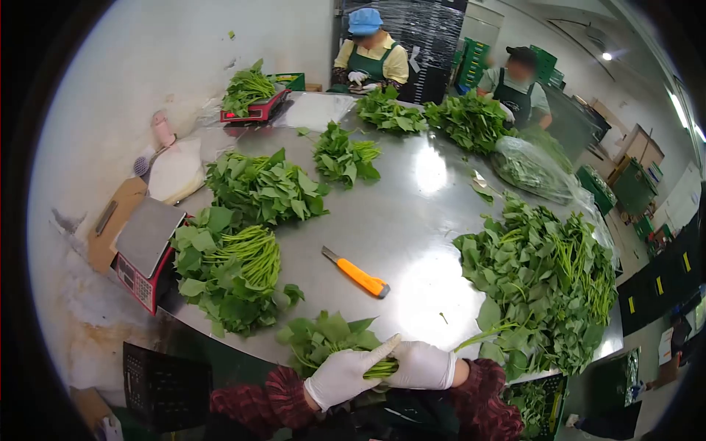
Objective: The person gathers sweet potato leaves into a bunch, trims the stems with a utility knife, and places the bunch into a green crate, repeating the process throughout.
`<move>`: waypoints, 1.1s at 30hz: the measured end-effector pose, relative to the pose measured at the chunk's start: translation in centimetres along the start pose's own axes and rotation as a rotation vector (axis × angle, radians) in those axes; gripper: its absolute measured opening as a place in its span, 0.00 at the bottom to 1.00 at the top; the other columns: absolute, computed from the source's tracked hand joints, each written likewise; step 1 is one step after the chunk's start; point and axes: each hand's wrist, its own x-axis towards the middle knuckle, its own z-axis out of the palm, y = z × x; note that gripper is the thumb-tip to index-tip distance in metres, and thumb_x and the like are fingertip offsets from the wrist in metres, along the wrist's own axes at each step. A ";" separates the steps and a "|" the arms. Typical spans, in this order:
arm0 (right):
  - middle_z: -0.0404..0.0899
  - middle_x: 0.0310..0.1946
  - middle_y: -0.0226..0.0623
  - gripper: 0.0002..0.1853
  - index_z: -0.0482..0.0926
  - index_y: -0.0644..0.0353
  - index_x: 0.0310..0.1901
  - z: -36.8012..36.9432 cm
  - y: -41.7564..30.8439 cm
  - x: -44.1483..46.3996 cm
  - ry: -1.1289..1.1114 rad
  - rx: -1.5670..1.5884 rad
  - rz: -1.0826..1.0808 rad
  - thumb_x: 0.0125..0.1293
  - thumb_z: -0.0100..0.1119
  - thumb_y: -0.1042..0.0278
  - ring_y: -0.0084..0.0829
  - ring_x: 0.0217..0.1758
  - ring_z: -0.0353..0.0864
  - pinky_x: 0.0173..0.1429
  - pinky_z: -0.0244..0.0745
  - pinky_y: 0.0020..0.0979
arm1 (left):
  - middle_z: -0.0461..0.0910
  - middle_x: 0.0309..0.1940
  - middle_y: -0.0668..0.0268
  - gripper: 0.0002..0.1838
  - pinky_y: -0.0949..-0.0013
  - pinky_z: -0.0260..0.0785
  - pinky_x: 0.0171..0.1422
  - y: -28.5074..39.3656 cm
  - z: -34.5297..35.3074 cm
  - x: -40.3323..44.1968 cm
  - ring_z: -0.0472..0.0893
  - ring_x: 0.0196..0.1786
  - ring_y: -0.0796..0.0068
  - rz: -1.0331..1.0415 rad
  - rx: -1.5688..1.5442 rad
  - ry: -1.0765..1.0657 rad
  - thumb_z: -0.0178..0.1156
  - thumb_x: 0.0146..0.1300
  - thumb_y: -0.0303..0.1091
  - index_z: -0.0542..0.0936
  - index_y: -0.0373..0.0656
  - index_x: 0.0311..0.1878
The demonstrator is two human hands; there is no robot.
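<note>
At the near edge of the steel table, my left hand [342,378], in a white glove, is closed around a bunch of leafy greens [327,339]. The leaves fan out to the left and green stems show between my hands. My right hand [423,365], gloved too, is closed at the stem end of the same bunch; its fingertips are partly hidden. Beyond my hands lies an orange box cutter [358,275] with its blade pointing up and left. A large heap of leafy greens [544,287] covers the table on my right, one stem reaching toward my right hand.
Bundled greens [246,264] line the left side beside a red scale [147,253]. Another red scale [257,110] bears greens at the far end. Two people in aprons [371,59] stand across the steel table [323,235]. A plastic bag of greens [533,169] lies far right.
</note>
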 end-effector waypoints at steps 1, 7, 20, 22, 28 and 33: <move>0.76 0.23 0.51 0.18 0.76 0.66 0.31 -1.1 0.0 1.6 -0.160 0.014 0.115 0.49 0.64 0.56 0.46 0.27 0.78 0.32 0.73 0.38 | 0.80 0.32 0.59 0.33 0.65 0.72 0.35 -0.9 0.1 -0.3 0.79 0.30 0.58 0.000 -0.035 0.069 0.63 0.52 0.35 0.67 0.48 0.64; 0.78 0.30 0.40 0.33 0.77 0.67 0.40 -0.2 5.0 8.9 -0.492 0.170 0.207 0.43 0.69 0.42 0.31 0.35 0.78 0.41 0.72 0.27 | 0.79 0.33 0.56 0.18 0.64 0.72 0.37 -5.3 -0.8 -0.8 0.79 0.32 0.57 -0.130 -0.034 0.191 0.63 0.52 0.36 0.76 0.41 0.46; 0.75 0.28 0.51 0.27 0.75 0.66 0.32 3.4 8.3 15.7 0.253 -0.336 0.284 0.48 0.68 0.46 0.49 0.28 0.76 0.34 0.73 0.41 | 0.81 0.31 0.68 0.10 0.79 0.69 0.38 -8.6 -4.3 -0.9 0.78 0.33 0.83 -0.548 -0.834 0.204 0.63 0.57 0.30 0.77 0.36 0.40; 0.76 0.22 0.50 0.24 0.76 0.64 0.28 6.3 10.2 16.1 0.262 -0.418 0.236 0.51 0.65 0.46 0.49 0.26 0.77 0.32 0.73 0.43 | 0.80 0.30 0.66 0.09 0.78 0.71 0.38 -7.9 -4.4 0.0 0.78 0.31 0.80 -0.540 -1.034 0.229 0.62 0.58 0.27 0.75 0.36 0.40; 0.77 0.25 0.53 0.14 0.74 0.62 0.35 4.9 10.1 12.1 0.325 -0.174 0.578 0.57 0.57 0.59 0.50 0.29 0.78 0.36 0.74 0.42 | 0.76 0.25 0.65 0.08 0.74 0.72 0.33 -5.9 -3.9 1.5 0.77 0.26 0.76 -0.435 -1.344 0.214 0.57 0.59 0.22 0.72 0.35 0.42; 0.79 0.32 0.40 0.10 0.70 0.65 0.37 -1.1 5.1 1.5 0.754 0.515 0.535 0.51 0.51 0.83 0.29 0.29 0.80 0.36 0.74 0.28 | 0.74 0.22 0.67 0.06 0.74 0.71 0.30 -2.6 -0.6 4.9 0.75 0.23 0.77 -0.389 -1.327 0.072 0.57 0.59 0.23 0.72 0.36 0.40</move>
